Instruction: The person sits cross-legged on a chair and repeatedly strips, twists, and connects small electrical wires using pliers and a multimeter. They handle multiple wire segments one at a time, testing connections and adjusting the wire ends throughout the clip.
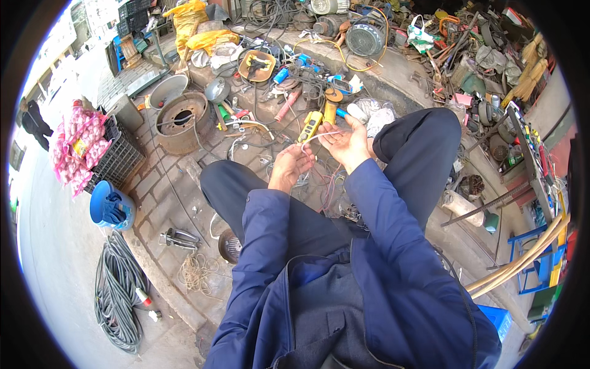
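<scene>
My left hand (291,166) pinches a thin white wire (316,136) at its fingertips, above the ground between my knees. The wire runs up to the right into my right hand (348,142), which is turned partly palm up with its fingers curled around that end. Just beyond the hands lies a yellow handheld control box (311,125) with dark buttons. Beside it stands a yellow spool-like cylinder (332,101). A small blue piece (342,113) shows by my right fingertips; whether I hold it, I cannot tell. Loose thin wires (332,183) lie below my hands.
A rusty wheel rim (182,121) and a metal basin (168,91) sit at the left. Farther left are a blue bucket (112,206), a black crate (117,154) and a coiled cable (120,295). Motors (365,39) and scrap line the back; a cluttered rack (531,160) stands right.
</scene>
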A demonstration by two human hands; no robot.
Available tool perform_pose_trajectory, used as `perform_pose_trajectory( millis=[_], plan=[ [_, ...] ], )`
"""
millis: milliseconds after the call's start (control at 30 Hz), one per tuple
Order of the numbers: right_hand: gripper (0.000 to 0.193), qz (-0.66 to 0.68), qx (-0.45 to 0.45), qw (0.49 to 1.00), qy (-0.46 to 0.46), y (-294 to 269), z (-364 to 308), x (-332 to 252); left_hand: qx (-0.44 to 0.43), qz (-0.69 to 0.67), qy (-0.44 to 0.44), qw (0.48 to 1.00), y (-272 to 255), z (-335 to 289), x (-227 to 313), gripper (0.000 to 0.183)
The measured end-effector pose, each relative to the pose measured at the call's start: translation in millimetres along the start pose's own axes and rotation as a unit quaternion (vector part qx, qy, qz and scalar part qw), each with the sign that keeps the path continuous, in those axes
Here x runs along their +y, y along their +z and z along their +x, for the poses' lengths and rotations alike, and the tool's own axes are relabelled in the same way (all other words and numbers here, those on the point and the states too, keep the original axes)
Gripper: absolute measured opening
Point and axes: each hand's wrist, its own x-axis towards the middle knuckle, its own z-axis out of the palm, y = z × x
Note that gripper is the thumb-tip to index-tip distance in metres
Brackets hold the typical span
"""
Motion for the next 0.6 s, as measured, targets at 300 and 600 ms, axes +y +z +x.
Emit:
perform_pose_trajectory(
  millis=[300,600],
  plan=[
    [0.019,-0.378,-0.058,0.91,-0.163,-36.6,-0.4,72.0,0.038,0.027,0.062,0.997,6.6,0.6,-11.4,0.007],
    [0.011,-0.139,0.014,0.981,-0.134,-42.1,18.4,65.3,0.078,-0.162,0.035,0.983,8.4,2.1,-22.5,0.011]
  ],
)
